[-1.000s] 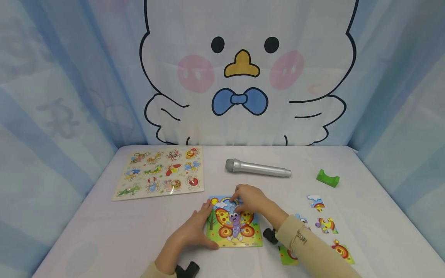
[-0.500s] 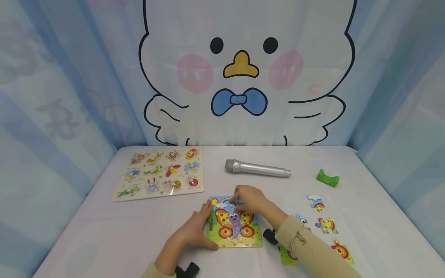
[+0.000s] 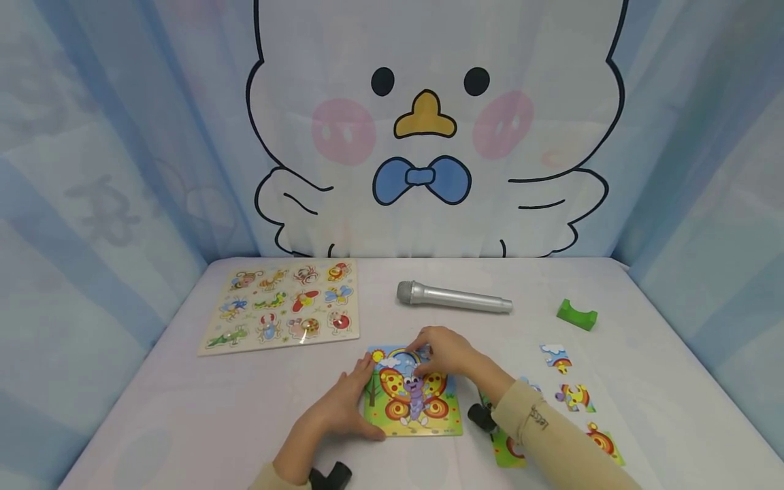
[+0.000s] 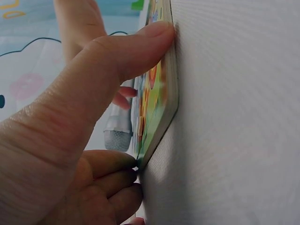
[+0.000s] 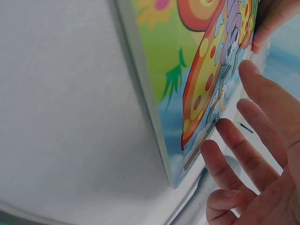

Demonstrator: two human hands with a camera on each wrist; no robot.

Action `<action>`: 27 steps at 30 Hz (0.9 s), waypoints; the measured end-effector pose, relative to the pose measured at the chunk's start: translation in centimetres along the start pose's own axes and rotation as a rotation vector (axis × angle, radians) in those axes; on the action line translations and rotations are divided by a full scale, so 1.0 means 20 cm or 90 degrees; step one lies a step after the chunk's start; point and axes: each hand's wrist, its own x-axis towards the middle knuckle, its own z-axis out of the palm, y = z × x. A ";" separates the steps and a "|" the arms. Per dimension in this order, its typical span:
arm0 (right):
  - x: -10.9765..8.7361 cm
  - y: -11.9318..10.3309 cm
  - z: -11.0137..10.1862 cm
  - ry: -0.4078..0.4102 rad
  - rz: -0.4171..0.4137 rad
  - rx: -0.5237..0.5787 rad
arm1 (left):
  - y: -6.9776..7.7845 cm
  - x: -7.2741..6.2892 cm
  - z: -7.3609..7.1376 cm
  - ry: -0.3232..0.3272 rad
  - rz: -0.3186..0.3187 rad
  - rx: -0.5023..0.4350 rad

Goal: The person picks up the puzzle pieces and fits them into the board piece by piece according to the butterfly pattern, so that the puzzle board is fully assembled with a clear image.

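A square jigsaw puzzle [image 3: 415, 425] with a smiling butterfly lies flat in the middle of the white table. My left hand [image 3: 343, 405] holds its left side, the thumb on the near edge and the fingers along the left edge. In the left wrist view the thumb [image 4: 150, 47] presses on the board's rim. At the far right corner my right hand [image 3: 450, 350] has its fingertips touching the puzzle's face. The right wrist view shows those fingers [image 5: 248, 161] loosely bent and spread, nothing between them, beside a narrow brown strip in the picture.
Loose jigsaw pieces lie to the right: a rainbow piece [image 3: 556, 357], a yellow one [image 3: 576, 397], a red-ringed one [image 3: 603, 444] and a green one [image 3: 507, 450] by the sleeve. Behind are a silver microphone [image 3: 456, 298], an insect puzzle board [image 3: 282, 306] and a green block [image 3: 577, 314].
My right hand's fingers have lifted and spread slightly at the far right corner, and the wrist has shifted a little to the right. The left hand and the puzzle stay put.
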 end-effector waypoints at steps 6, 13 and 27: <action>-0.03 0.02 -0.02 0.012 0.004 0.041 | 0.00 0.00 0.00 0.003 -0.004 -0.005; -0.10 0.09 -0.07 0.041 -0.027 0.058 | 0.00 0.01 0.00 0.004 -0.011 0.002; -0.29 0.27 -0.16 0.107 -0.019 0.066 | 0.01 0.00 0.01 0.007 -0.006 0.013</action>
